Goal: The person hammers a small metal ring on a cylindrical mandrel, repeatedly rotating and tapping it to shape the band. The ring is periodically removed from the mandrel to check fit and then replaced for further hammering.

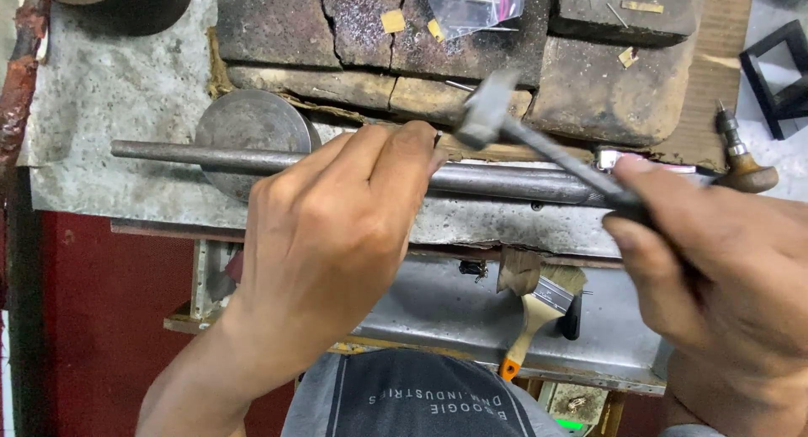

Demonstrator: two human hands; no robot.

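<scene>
My left hand [337, 226] rests over a long tapered steel rod [210, 157] that lies across the bench, fingers closed around something small on the rod that I cannot make out. My right hand [715, 269] grips the dark handle of a small hammer [488, 113]. The hammer's grey head is blurred and hangs just right of my left fingertips, above the rod.
A round metal disc [248, 121] sits behind the rod. Cracked charred blocks [370, 41] line the back, with a clear plastic bag [471, 3] on them. A wooden-handled tool [741, 163] lies at right. A paintbrush [534, 315] rests in the metal tray [454, 306] below.
</scene>
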